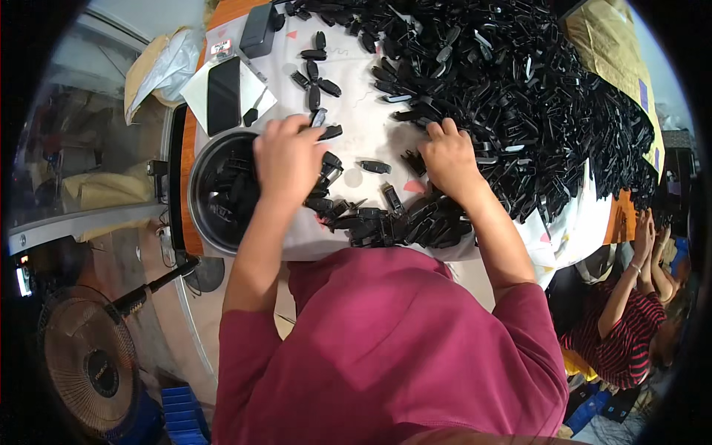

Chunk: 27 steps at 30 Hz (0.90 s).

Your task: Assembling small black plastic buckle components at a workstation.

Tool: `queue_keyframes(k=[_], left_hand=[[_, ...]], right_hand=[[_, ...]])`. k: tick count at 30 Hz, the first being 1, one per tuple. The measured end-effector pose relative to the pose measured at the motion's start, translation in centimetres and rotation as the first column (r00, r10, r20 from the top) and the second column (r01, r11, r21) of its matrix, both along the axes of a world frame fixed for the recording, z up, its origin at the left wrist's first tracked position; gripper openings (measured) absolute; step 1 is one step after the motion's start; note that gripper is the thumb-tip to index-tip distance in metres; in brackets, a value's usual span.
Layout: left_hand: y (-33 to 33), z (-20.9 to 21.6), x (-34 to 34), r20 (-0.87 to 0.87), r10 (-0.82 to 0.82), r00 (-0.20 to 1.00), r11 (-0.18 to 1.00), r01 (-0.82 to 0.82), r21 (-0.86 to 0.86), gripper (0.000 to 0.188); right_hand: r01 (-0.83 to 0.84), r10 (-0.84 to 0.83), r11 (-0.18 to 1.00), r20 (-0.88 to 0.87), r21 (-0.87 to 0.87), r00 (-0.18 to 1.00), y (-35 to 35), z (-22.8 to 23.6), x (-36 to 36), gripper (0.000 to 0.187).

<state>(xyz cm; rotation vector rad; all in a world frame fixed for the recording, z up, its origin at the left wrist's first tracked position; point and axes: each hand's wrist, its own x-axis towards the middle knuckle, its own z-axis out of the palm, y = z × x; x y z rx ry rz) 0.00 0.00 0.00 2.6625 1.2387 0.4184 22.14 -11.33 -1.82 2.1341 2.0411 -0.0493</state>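
Observation:
Small oblong black plastic pieces, perhaps key-fob shells, cover much of the white-covered table (356, 81). My left hand (285, 159), slightly blurred, hovers by the right rim of a dark round bowl (199, 211). Its thumb and forefinger are apart, close to a black piece (331, 132). At the left edge of the large heap (512, 96), my right hand (451, 159) has bent fingers closed at a black piece (412, 162), partly hidden by the thumb. Between both hands lies a single black piece (374, 167). More pieces (378, 226) are gathered along the near edge.
A phone (224, 96) lies on white paper left of a short row of pieces (313, 74). Behind it stands a dark box (258, 31). A floor fan (93, 363) is at lower left. Another person in a striped shirt (619, 326) is at the right.

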Motion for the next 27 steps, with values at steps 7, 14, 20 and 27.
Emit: queue_keyframes(k=[7, 14, 20, 27], left_hand=[[0.7, -1.7, 4.0, -0.337, -0.103, 0.936, 0.99, 0.128, 0.052, 0.03], [-2.7, 2.1, 4.2, 0.721, 0.111, 0.683, 0.607, 0.528, -0.594, 0.026], [-3.7, 2.9, 4.5, 0.776, -0.129, 0.617, 0.765, 0.56, -0.318, 0.029], [-3.5, 4.6, 4.1, 0.687, -0.287, 0.668, 0.849, 0.51, -0.141, 0.032]], right_hand=[[0.321, -0.031, 0.907, -0.717, 0.273, 0.696, -0.9, 1.9, -0.3, 0.024], [0.474, 0.217, 0.875, -0.794, -0.099, -0.567, -1.2, 4.5, -2.4, 0.05], [0.529, 0.263, 0.827, -0.701, -0.189, -0.663, -1.2, 6.3, -2.7, 0.023], [0.461, 0.076, 0.839, -0.777, -0.288, -0.625, -1.8, 5.8, -2.5, 0.011]])
